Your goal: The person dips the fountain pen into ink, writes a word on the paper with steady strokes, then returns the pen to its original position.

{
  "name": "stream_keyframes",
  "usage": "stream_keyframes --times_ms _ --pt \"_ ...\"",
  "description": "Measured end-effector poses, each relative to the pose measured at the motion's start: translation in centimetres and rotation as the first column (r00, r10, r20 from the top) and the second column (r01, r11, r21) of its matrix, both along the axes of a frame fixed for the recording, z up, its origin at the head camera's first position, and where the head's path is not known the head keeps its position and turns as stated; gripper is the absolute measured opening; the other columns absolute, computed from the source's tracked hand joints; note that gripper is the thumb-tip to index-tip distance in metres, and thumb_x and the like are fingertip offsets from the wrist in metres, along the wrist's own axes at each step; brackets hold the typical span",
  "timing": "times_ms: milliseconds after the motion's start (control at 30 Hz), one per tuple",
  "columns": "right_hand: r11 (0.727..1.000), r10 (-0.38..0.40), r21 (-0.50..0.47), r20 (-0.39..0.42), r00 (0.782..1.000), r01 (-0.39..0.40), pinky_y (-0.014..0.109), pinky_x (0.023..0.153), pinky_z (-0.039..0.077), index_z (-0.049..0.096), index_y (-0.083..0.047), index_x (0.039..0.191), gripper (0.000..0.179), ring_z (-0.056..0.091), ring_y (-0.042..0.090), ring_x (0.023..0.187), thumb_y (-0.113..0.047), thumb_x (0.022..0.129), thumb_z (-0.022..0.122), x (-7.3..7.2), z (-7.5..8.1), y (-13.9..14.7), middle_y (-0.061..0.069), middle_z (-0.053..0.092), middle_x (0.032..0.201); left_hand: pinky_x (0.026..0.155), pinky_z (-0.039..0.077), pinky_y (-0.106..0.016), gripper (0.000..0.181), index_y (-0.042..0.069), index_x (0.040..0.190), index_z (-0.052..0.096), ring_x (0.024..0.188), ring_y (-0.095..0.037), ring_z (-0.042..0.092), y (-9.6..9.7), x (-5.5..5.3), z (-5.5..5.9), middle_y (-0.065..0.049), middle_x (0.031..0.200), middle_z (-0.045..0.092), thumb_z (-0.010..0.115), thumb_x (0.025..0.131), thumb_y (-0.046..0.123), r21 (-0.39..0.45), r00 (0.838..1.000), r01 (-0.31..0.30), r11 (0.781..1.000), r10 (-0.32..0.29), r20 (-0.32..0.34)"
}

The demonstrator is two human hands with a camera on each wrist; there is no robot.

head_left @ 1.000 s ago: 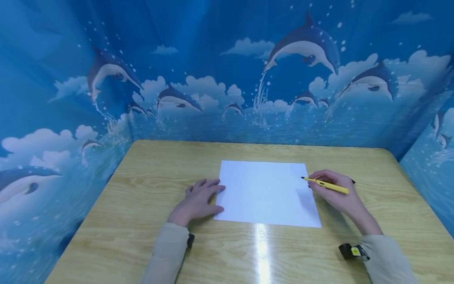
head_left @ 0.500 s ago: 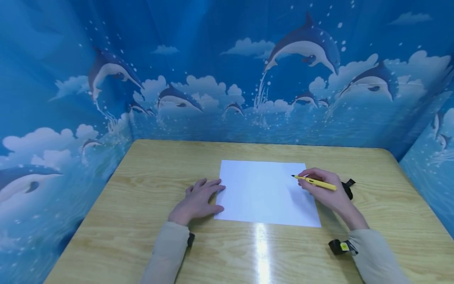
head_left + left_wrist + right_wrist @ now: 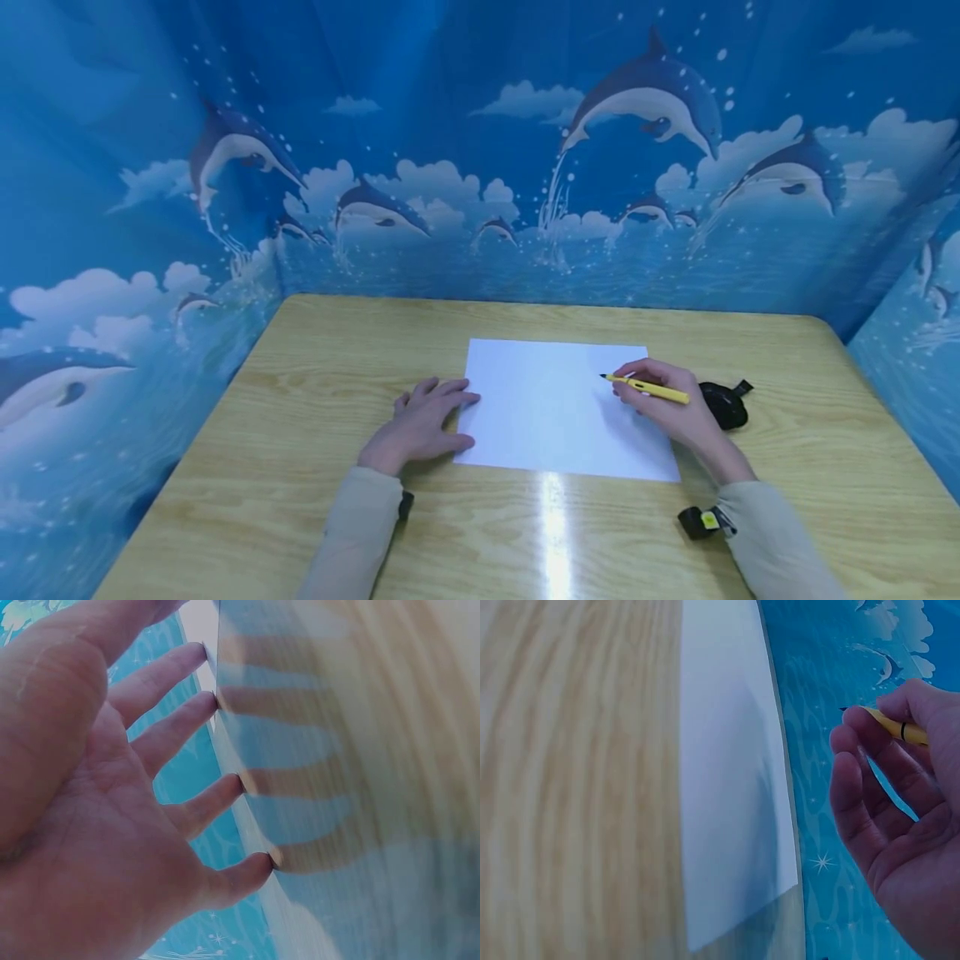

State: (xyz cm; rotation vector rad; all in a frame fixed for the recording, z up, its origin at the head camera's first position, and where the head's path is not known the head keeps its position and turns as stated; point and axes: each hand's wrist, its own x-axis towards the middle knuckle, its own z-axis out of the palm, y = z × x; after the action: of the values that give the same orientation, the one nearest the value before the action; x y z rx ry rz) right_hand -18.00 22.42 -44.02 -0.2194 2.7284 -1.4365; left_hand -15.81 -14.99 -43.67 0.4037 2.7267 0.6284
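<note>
A blank white sheet of paper [image 3: 547,417] lies on the wooden table. My left hand [image 3: 420,423] rests at the paper's left edge with its fingers spread; the left wrist view shows fingertips [image 3: 225,787] touching the surface. My right hand [image 3: 667,400] pinches a yellow pen [image 3: 656,390] between thumb and fingers. The pen's dark tip points left over the right part of the paper. In the right wrist view that hand [image 3: 900,795] is raised, and the pen [image 3: 892,724] stands apart from the sheet.
A rounded black object [image 3: 723,406] with a small tab lies on the table right of my right hand; its kind is unclear. The table [image 3: 337,333] meets a blue dolphin-print curtain [image 3: 450,108] at the back and sides. A light streak reflects below the paper.
My right hand has moved left with the pen, from the paper's right edge to over its right part. The black object has come into view behind it. My left hand stays put.
</note>
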Motion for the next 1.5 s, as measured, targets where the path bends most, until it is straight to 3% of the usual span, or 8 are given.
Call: stream_keyframes --times_ms 433,767,1100,1500 --pt "0.998 0.022 -0.054 0.041 0.999 -0.020 0.026 0.058 0.052 0.072 -0.014 0.115 0.035 0.062 0.014 0.071 -0.042 0.094 0.073 -1.0 -0.3 -1.7 0.011 0.074 0.093 0.120 0.015 -0.074 0.063 0.027 0.149 0.054 0.157 -0.040 0.019 0.0 0.0 -0.1 0.003 0.166 0.037 0.077 0.091 0.039 0.008 1.000 -0.002 1.000 0.002 0.004" --pt "0.995 0.068 -0.081 0.024 0.997 -0.066 0.026 0.059 0.054 0.072 -0.014 0.117 0.027 0.066 0.016 0.073 -0.032 0.097 0.072 -1.8 -0.7 -2.5 0.008 0.079 0.106 0.120 0.014 -0.075 0.065 0.028 0.148 0.054 0.157 -0.041 0.019 0.1 0.0 0.1 0.003 0.166 0.037 0.079 0.089 0.040 0.005 1.000 -0.016 1.000 0.016 0.011" --pt "0.987 0.107 -0.123 0.051 0.993 -0.100 0.027 0.061 0.057 0.071 -0.008 0.119 0.029 0.071 0.019 0.079 -0.029 0.098 0.070 -2.5 -1.1 -3.6 0.013 0.079 0.105 0.119 0.015 -0.075 0.064 0.027 0.147 0.055 0.157 -0.041 0.019 0.2 -0.1 0.2 0.004 0.165 0.038 0.080 0.089 0.038 0.015 1.000 -0.014 1.000 0.013 0.020" --pt "0.982 0.144 -0.138 0.081 0.986 -0.132 0.029 0.063 0.058 0.073 -0.012 0.115 0.027 0.069 0.019 0.079 -0.031 0.096 0.072 -3.8 -1.2 -5.9 0.012 0.077 0.107 0.118 0.017 -0.074 0.064 0.028 0.147 0.056 0.157 -0.039 0.020 0.1 -0.1 0.1 0.004 0.165 0.039 0.080 0.088 0.039 0.013 1.000 -0.018 1.000 0.018 0.013"
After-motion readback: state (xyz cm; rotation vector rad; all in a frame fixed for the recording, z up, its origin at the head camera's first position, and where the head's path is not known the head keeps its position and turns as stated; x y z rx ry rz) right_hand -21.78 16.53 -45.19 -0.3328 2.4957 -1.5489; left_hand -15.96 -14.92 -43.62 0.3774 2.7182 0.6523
